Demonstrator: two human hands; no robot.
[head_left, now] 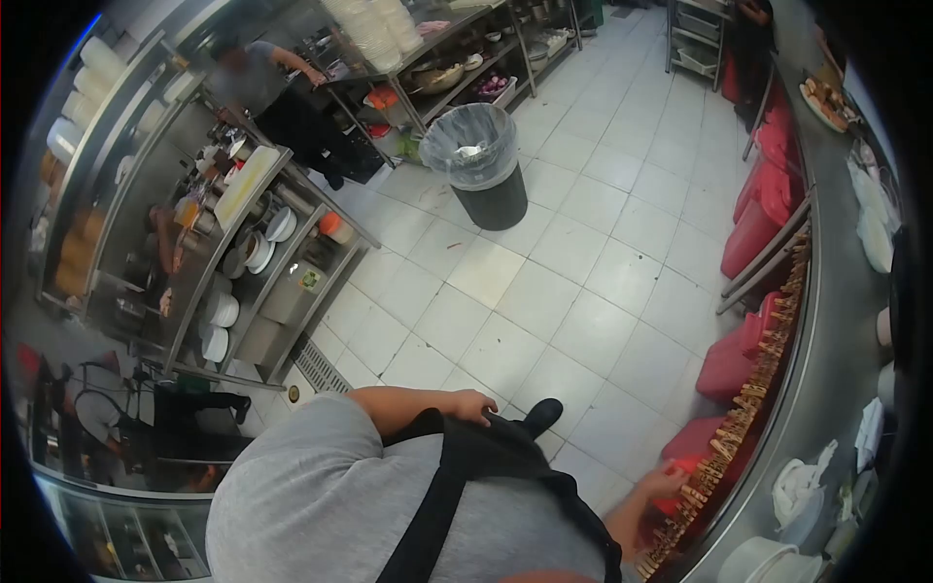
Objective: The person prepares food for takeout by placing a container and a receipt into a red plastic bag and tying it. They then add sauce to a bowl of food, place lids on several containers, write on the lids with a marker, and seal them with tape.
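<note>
My left hand (473, 406) is closed at the front of my black apron (496, 449), its fingers around a fold of the dark cloth. At the lower right, my right hand (666, 481) is beside a long row of wooden stick ends (724, 442) along the steel counter. Its fingers are bent near a bright red object (688, 468); whether they grip it is unclear. Below the counter's edge are red containers (729, 364).
A lined bin (491, 189) stands on the tiled floor. One person (282, 97) is at the upper-left shelves, another (107, 413) at lower left, a third (753, 49) at upper right. Bowls fill a steel rack (292, 248). A white cloth (799, 491) lies on the right counter (826, 321).
</note>
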